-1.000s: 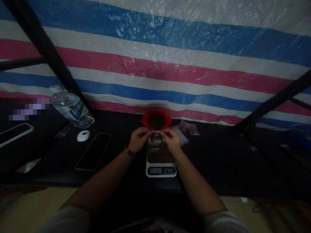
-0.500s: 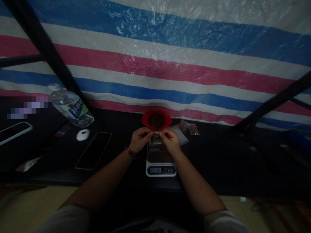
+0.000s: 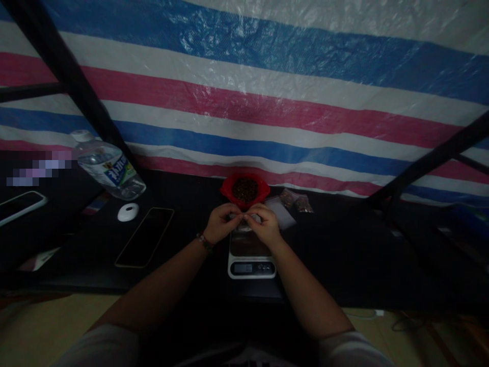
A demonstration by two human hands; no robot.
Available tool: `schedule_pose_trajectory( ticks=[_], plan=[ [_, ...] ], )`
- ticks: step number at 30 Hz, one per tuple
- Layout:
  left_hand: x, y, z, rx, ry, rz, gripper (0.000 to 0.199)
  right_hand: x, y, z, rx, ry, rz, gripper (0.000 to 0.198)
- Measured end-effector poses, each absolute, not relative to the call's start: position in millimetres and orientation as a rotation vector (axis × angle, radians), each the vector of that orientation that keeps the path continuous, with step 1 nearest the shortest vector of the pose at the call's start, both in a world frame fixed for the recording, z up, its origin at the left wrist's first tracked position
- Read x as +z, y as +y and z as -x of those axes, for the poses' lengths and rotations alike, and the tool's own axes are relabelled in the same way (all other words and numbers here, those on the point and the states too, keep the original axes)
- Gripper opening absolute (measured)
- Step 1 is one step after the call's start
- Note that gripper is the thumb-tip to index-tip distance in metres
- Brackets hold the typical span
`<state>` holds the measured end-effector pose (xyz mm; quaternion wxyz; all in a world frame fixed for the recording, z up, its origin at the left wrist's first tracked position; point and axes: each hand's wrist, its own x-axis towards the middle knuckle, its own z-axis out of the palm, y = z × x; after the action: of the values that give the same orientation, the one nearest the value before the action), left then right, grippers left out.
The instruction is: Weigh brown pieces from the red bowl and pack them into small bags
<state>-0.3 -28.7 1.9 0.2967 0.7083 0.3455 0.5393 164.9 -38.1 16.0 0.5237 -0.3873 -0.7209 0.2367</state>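
My left hand (image 3: 224, 223) and my right hand (image 3: 263, 224) meet fingertip to fingertip, both pinching the top edge of a small clear plastic bag (image 3: 244, 228). Most of the bag is hidden behind my fingers. Below it lies a white kitchen scale (image 3: 252, 272) with a dark weighing plate and a small display at its near edge. Just beyond my hands stands a red bowl (image 3: 226, 189) holding dark brown bits. Flat clear bags (image 3: 284, 216) lie to the right of my right hand. Two small filled bags (image 3: 296, 201) rest a little farther back.
On the left stand a large clear bottle (image 3: 110, 171), a white rounded case (image 3: 128, 212) and a dark phone (image 3: 145, 238). Another phone (image 3: 21, 206) lies at the far left. Black metal posts (image 3: 76, 86) flank the black table, with a striped plastic sheet (image 3: 244, 107) behind.
My fingertips have come together at the middle of the bag's top edge, covering more of it. The whole view has shifted slightly.
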Motion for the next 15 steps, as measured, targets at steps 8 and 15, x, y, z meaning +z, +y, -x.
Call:
schedule_pose_trajectory(
  ticks=[8,15],
  plan=[
    [-0.7,-26.7,3.1,1.477,0.866,-1.893,0.012,16.0,-37.5,-165.5,0.513,-1.735,0.875,0.011],
    [-4.8,-20.2,4.4,1.501,0.872,-1.627,0.017,18.7,-34.7,-173.6,0.555,-1.789,0.922,0.022]
  ],
)
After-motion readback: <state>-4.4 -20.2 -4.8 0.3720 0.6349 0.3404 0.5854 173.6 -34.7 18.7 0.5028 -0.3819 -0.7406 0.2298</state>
